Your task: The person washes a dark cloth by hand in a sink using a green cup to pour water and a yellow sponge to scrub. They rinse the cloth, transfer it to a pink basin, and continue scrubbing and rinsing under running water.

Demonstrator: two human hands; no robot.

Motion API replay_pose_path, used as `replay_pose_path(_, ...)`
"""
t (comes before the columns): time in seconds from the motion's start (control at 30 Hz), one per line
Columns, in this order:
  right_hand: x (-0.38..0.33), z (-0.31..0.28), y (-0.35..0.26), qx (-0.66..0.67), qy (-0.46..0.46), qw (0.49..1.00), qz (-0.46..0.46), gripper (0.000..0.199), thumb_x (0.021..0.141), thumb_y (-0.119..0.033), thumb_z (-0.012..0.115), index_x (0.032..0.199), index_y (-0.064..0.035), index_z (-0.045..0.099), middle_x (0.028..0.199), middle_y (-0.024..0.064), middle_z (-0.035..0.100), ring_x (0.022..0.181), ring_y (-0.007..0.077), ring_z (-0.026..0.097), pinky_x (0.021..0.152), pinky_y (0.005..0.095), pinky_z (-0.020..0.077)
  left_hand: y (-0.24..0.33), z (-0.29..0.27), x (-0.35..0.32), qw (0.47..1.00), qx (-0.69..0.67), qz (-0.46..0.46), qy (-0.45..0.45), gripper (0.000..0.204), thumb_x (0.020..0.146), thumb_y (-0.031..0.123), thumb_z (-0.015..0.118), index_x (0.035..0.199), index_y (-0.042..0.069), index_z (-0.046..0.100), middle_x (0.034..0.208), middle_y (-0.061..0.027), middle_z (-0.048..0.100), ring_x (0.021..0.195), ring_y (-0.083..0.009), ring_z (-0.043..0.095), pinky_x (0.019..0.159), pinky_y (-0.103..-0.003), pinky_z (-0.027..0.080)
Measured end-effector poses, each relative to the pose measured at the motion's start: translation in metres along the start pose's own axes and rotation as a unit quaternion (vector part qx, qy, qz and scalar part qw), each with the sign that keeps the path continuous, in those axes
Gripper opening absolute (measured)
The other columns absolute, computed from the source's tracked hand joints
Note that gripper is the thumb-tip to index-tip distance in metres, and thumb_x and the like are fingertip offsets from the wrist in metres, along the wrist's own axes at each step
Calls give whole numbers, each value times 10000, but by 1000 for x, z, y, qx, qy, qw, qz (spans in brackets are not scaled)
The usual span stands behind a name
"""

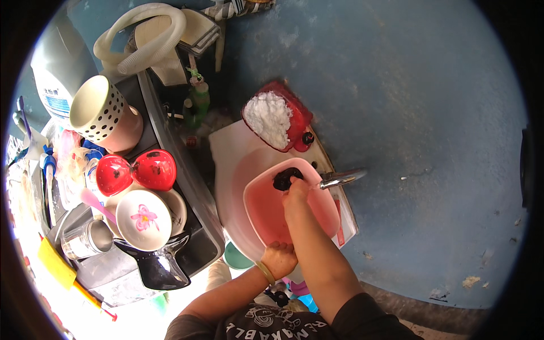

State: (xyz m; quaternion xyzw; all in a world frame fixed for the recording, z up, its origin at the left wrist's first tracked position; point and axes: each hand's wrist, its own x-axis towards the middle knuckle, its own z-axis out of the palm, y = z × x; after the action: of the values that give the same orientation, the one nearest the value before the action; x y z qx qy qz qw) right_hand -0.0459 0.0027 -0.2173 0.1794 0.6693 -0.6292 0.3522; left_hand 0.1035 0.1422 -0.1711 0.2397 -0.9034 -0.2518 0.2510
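A pink plastic basin (266,212) rests in the white sink (229,170), under the chrome tap (341,178). My right hand (296,191) reaches into its far part, closed on a dark, crumpled thing (288,179), perhaps wet cloth; its exact kind is unclear. My left hand (279,259), with a yellowish bangle at the wrist, is curled over the near rim of the basin. Most of its fingers are folded out of sight. Water at the tap's mouth is hard to make out.
Behind the basin, a red dish (294,113) holds a white, crumpled mass. On the left, a dark rack (198,209) carries red heart-shaped bowls (136,171), a white bowl (143,220), a black dish (161,266) and a dotted cup (96,110). A blue wall (425,113) rises right of the tap.
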Motion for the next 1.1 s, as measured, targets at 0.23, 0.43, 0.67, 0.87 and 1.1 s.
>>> replay_pose_path(0.23,-37,5,-23,63,-91,993,-36,369,855,40,556,1178,-134,589,1099,-10,605,973,142,587,785,299,479,0,-1,-2,1000,4,-18,-23,52,689,172,588,697,123,606,656,-19,589,621,-188,604,591,-337,462)
replay_pose_path(0.43,-20,21,7,-22,-38,983,-179,386,888,23,510,1264,-64,534,1157,32,582,994,156,558,863,293,461,-2,-1,-1,1000,-12,-17,-6,53,666,177,600,685,131,620,645,-18,590,644,-187,607,631,-348,457)
replay_pose_path(0.67,-5,3,25,-28,-51,994,-93,378,876,6,534,1227,-130,556,1070,15,585,893,134,560,714,278,463,-3,-2,-4,1000,-15,-20,-7,61,634,180,612,665,130,630,675,-19,601,646,-187,607,627,-348,449)
replay_pose_path(0.87,5,-17,37,-187,-84,976,-72,317,882,-23,562,1185,-110,592,949,24,616,837,139,572,675,275,463,-4,-2,-13,999,-14,-29,-8,104,663,195,638,723,111,625,679,-22,604,655,-193,612,616,-339,455)
replay_pose_path(1.1,-18,-41,25,-514,-329,765,-203,300,884,-93,637,1170,-4,624,998,92,679,940,192,627,838,324,491,-1,-2,-14,998,-37,-53,-11,157,671,197,670,783,110,604,704,-35,618,683,-208,629,636,-352,472)
